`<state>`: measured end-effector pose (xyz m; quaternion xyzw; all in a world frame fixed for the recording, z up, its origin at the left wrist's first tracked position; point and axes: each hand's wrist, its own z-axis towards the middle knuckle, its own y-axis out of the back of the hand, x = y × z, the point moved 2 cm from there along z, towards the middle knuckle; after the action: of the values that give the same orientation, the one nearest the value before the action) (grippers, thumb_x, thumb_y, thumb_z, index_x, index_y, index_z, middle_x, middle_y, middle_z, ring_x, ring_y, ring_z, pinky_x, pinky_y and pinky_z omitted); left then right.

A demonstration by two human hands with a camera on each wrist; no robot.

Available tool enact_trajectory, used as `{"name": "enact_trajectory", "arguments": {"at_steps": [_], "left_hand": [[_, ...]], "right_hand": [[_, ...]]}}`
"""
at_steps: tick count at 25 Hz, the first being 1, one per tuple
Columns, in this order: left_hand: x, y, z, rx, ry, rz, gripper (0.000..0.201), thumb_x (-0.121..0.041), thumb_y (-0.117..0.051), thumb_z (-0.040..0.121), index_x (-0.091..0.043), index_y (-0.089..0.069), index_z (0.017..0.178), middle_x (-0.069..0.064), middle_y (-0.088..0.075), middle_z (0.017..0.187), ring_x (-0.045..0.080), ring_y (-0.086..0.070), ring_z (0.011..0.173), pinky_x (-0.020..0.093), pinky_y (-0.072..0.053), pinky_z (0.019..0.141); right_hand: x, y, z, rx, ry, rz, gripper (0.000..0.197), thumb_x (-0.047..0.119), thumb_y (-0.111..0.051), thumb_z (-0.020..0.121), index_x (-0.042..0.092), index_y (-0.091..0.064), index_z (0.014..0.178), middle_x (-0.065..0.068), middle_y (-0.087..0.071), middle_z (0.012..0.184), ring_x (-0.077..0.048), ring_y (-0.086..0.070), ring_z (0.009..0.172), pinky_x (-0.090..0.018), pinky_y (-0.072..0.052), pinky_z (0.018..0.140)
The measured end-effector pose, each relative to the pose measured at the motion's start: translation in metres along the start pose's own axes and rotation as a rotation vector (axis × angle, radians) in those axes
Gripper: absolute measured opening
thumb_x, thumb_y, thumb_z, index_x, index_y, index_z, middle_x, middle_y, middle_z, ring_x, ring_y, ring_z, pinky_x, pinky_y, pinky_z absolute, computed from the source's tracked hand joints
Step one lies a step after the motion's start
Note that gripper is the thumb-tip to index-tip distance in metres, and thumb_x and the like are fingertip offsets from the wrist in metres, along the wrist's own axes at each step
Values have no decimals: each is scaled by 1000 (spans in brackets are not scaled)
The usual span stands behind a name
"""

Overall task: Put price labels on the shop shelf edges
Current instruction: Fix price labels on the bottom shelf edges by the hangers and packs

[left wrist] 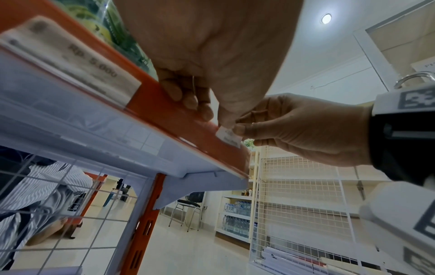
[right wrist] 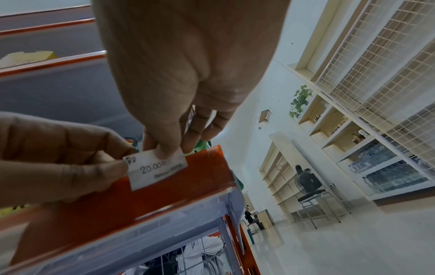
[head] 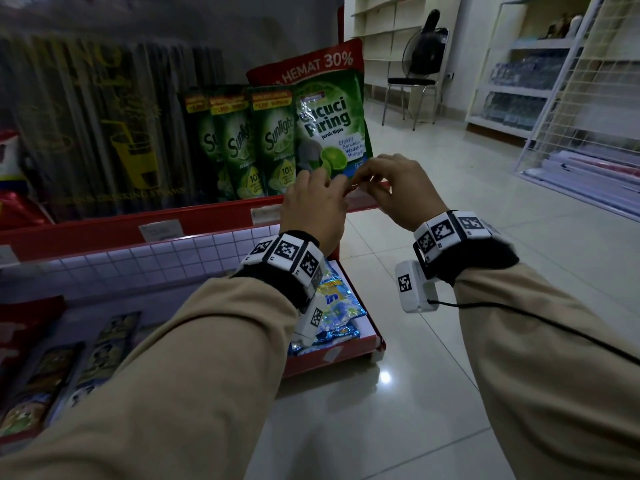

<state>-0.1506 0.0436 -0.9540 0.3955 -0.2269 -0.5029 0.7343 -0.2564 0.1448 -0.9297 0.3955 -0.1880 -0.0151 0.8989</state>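
Currently one small paper label, marked 20.000, lies against the red shelf edge near its right end, long axis along the edge. The left hand pinches its left end, the right hand pinches its top; both equally near. Two labels already sit further left; four green pouches stand above.

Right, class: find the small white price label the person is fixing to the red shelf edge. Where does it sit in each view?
Head: hidden behind the fingertips, centre.
Left wrist: price label centre, seen edge-on between both hands.
Right wrist: lower left of centre, reading Rp 20.000.
Shared landmark: the red shelf edge.
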Motion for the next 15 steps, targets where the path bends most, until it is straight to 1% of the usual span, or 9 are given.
{"name": "enact_trajectory", "arguments": {"at_steps": [3,6,10,11,15], "left_hand": [[1,-2,2,-9,18,-9,24,-26,-45,97,-21,-52,119,6,-51,114,27,-42,106,36,-34,85],[2,-3,3,3,7,7,25,-24,-44,97,-22,-54,120,6,-51,113,27,-42,106,36,-34,86],[1,-3,3,20,5,28,24,-22,-45,96,-21,-58,116,5,-50,112,26,-41,106,35,-33,86],[1,-2,3,25,4,32,23,-22,-45,96,-21,-59,116,5,-50,112,26,-40,106,35,-33,86],[2,1,4,19,-6,24,22,-23,-44,97,-20,-58,114,4,-52,113,25,-42,106,35,-34,86]], "right_hand": [[-2,5,0,13,-26,11,14,9,-66,83,11,-69,97,-6,-64,99,-21,-59,87,-38,-49,82],[-7,10,0,58,-53,-28,13,12,-67,82,11,-70,95,-8,-61,100,-22,-58,91,-34,-48,81],[-9,6,4,175,-39,-154,14,13,-64,84,12,-70,97,-10,-58,105,-24,-50,103,-25,-37,81],[-9,5,5,194,-38,-171,14,13,-63,85,13,-70,98,-9,-57,107,-24,-48,104,-25,-36,82],[-12,4,8,238,-34,-202,15,13,-63,86,14,-68,100,-8,-56,109,-26,-46,105,-31,-38,86]]}}
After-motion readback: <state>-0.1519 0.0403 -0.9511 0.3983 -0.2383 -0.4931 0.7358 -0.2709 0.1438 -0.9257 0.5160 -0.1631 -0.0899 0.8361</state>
